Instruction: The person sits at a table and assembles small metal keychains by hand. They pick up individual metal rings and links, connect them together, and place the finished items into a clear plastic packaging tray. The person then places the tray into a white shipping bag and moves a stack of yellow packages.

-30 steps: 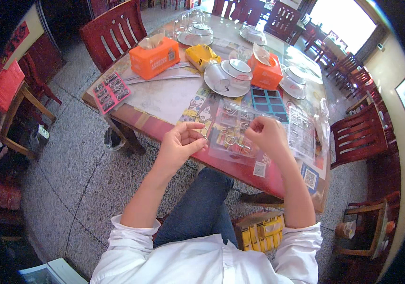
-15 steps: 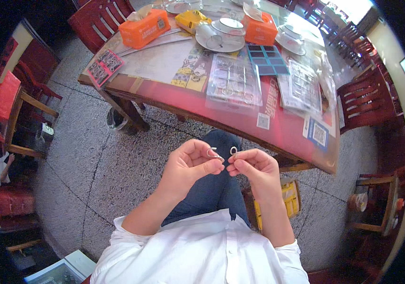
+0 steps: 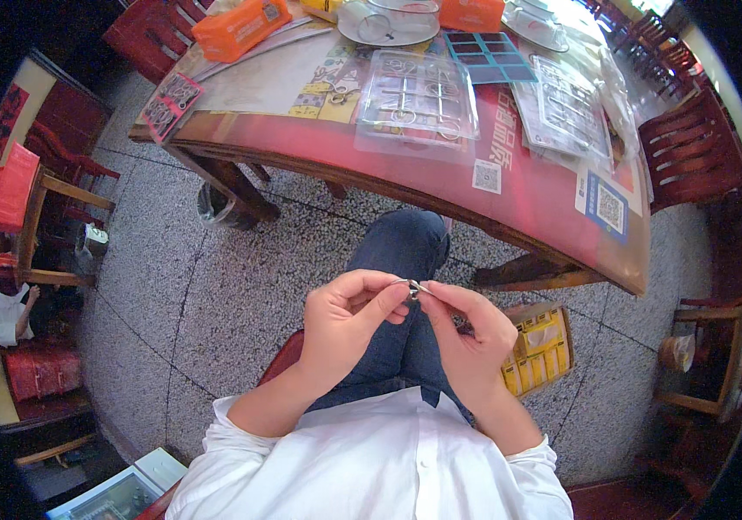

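Observation:
Above my lap, my left hand [image 3: 340, 325] and my right hand [image 3: 473, 340] meet at the fingertips. Each pinches a small silvery bent-wire puzzle piece [image 3: 413, 289]. The pieces touch or cross between the thumbs and forefingers; whether they are linked I cannot tell, since fingers cover most of them. On the near part of the table lies a clear plastic blister tray [image 3: 418, 102] with metal wire shapes in it. Right of it is a second such pack [image 3: 566, 113]. A pink-framed pack of metal pieces [image 3: 170, 106] lies at the table's left corner.
The red-topped table [image 3: 301, 141] spans the space ahead. On it are a teal-framed dark card [image 3: 490, 57], wrapped dishes [image 3: 388, 26] and an orange tissue pack [image 3: 241, 30]. A bin [image 3: 223, 206] stands below; a yellow box [image 3: 537, 351] is by my right forearm.
My hands have come together, and the two wire pieces, held apart before, now meet. The view has shifted, so the table sits higher in the picture.

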`<state>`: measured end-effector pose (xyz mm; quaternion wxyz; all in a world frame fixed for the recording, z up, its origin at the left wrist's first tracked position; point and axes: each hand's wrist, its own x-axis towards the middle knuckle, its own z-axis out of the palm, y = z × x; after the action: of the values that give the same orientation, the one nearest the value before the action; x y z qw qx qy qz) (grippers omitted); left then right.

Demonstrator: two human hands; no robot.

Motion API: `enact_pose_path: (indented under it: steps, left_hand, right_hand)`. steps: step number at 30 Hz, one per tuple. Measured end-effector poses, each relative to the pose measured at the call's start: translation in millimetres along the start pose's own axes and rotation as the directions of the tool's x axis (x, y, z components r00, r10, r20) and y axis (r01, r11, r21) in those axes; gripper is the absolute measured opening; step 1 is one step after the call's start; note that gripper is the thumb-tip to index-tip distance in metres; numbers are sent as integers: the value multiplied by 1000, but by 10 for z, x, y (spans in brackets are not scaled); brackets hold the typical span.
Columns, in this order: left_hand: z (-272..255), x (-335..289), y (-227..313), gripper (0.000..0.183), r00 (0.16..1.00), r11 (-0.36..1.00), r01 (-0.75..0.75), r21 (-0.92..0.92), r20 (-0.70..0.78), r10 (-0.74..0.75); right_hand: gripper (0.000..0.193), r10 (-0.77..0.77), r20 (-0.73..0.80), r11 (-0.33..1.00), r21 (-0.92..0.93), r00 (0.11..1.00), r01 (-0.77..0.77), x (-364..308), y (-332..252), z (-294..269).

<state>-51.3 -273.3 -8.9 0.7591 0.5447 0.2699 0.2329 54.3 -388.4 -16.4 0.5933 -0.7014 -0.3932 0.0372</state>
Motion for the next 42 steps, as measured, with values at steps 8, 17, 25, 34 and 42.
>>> enact_pose_path:
  steps: [8, 17, 25, 34, 42]
  left_hand:
    - [117, 42, 39, 22, 999, 991, 43, -129, -2, -44]
    - [147, -88, 89, 21, 990, 990, -138, 39, -15, 139]
    - [177, -152, 133, 11, 983, 972, -182, -150, -47, 177]
    - [127, -210, 151, 7, 967, 951, -247, -186, 16, 255]
    - [70, -233, 171, 9, 966, 950, -239, -202, 50, 254]
  right_hand:
    - [28, -351, -28, 916, -217, 936, 337, 22, 49, 9]
    - [24, -413, -90, 897, -213, 906, 387, -17, -93, -56]
    - [24, -594, -72, 762, -368, 801, 533, -21, -172, 16]
    - [26, -603, -63, 762, -343, 796, 550, -2, -261, 20]
    - [24, -610, 26, 739, -343, 792, 580, -12, -305, -22]
